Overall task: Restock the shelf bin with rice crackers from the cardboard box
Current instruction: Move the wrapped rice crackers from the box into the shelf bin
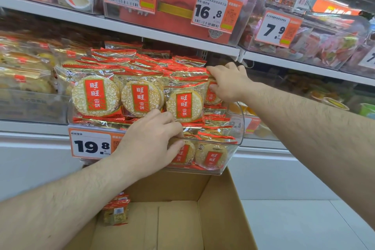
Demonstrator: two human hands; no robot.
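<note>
A clear plastic shelf bin [236,126] is heaped with red-and-gold rice cracker packets [95,96], three of them standing upright along its front. My left hand [151,140] lies over the bin's front rim, its fingers curled onto the packets just below the upright row. My right hand [227,83] reaches to the bin's right side and pinches an upright rice cracker packet [211,95] there. Below the bin stands the open cardboard box [215,209], with a few packets [115,212] left in its near-left corner.
A 19.8 price tag [91,144] hangs on the bin's front left. The shelf above [142,30] carries bins with 9.8, 16.8 and 7.9 tags. Other snack bins [24,71] flank the cracker bin. White floor [304,219] lies to the right of the box.
</note>
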